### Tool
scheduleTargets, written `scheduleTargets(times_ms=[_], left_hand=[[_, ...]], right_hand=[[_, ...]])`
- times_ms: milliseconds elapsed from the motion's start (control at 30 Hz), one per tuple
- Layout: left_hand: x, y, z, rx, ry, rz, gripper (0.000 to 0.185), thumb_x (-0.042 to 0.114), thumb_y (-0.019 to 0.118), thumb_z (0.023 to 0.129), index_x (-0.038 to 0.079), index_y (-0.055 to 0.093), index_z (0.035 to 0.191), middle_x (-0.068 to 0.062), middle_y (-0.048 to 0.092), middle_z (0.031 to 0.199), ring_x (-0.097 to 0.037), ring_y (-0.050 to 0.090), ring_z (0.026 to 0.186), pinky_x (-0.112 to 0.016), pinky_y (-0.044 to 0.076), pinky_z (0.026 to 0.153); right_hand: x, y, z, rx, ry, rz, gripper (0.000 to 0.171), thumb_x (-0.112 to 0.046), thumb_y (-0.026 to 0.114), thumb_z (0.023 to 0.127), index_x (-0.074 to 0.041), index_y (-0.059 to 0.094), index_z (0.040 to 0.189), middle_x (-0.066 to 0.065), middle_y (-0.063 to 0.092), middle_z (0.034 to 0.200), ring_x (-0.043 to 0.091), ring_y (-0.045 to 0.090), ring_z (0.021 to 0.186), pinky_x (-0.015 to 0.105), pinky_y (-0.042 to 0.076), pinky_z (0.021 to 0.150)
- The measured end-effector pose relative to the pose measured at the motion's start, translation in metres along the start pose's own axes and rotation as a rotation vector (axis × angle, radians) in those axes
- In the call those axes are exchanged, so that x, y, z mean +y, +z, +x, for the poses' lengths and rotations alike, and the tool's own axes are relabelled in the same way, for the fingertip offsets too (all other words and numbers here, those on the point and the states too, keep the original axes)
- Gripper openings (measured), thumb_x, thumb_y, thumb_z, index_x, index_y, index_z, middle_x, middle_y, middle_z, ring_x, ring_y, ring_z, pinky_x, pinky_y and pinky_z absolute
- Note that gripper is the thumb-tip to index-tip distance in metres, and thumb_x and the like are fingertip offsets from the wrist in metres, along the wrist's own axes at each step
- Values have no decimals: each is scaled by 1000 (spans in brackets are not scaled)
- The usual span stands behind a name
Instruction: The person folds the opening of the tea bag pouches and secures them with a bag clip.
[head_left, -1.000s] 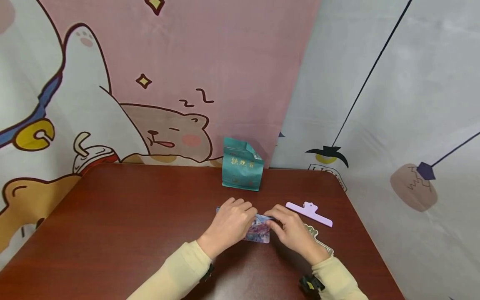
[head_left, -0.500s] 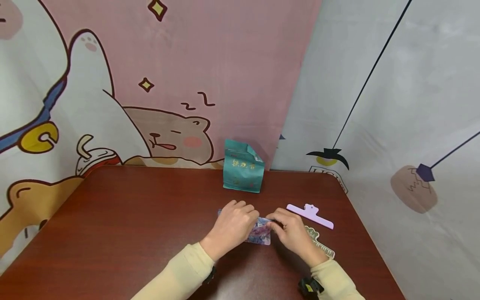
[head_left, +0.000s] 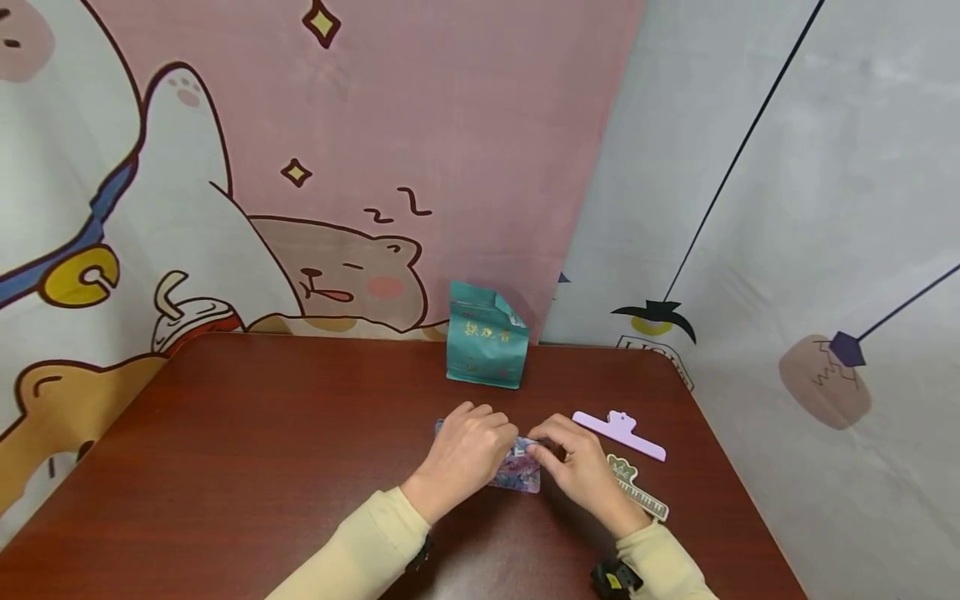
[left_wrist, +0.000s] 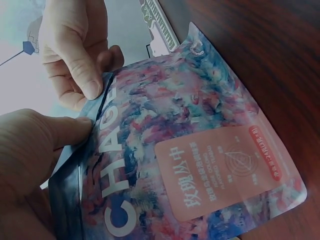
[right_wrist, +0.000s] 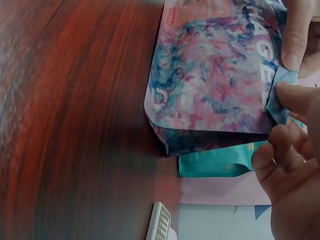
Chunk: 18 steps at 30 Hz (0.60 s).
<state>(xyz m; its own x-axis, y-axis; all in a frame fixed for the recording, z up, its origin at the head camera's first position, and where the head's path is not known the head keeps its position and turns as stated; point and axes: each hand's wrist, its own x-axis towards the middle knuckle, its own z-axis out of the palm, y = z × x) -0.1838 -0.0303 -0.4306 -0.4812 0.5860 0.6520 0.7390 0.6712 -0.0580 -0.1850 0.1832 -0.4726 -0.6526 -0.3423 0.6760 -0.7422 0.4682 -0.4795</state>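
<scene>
Both hands held one pouch (head_left: 519, 471) flat on the table (head_left: 247, 450), near its front middle. Left hand (head_left: 465, 454) had its fingers curled on the pouch's top edge, thumb pressing the strip; right hand (head_left: 573, 467) pinched the same top strip between thumb and forefinger. Pouch looked light, soft, crinkly film, glossy so likely slippery; the flat sealed top strip seemed the best grip spot. Teal bag (head_left: 486, 343) stood behind, well apart. Lilac clip (head_left: 619, 433) and a ruler-like strip (head_left: 637, 492) lay just right of the hands.
</scene>
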Motion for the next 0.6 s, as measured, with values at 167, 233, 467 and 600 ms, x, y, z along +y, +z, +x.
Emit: scheduleTargets(times_ms=[167, 233, 467, 600], left_hand=[[-1, -2, -1, -1, -10, -18, 27, 5, 77, 86, 20, 65, 68, 7, 59, 66, -12, 52, 62, -23, 30, 58], [-2, -3, -1, -3, -12, -25, 23, 5, 78, 87, 19, 69, 71, 7, 61, 69, -12, 52, 64, -23, 33, 58], [-5, -10, -2, -16, -34, -34, 14, 7, 78, 89, 18, 76, 80, 6, 62, 76, -13, 54, 71, -25, 43, 62], [-7, -16, -3, -16, -49, -39, 11, 7, 79, 88, 16, 77, 82, 5, 60, 77, -13, 54, 72, -25, 43, 63]], right_hand=[[1, 2, -1, -13, 18, 23, 23, 5, 79, 86, -16, 73, 93, -7, 66, 89, 5, 53, 73, 17, 42, 62], [1, 3, -1, -12, 17, 20, 23, 5, 78, 87, -17, 73, 93, -6, 66, 89, 5, 54, 74, 19, 43, 62], [1, 4, 1, -6, 17, 7, 20, 2, 78, 88, -17, 73, 92, -7, 67, 90, 6, 56, 76, 21, 44, 64], [1, 4, 2, -5, 23, 3, 18, 0, 78, 89, -17, 73, 92, -7, 67, 90, 5, 55, 74, 23, 44, 62]])
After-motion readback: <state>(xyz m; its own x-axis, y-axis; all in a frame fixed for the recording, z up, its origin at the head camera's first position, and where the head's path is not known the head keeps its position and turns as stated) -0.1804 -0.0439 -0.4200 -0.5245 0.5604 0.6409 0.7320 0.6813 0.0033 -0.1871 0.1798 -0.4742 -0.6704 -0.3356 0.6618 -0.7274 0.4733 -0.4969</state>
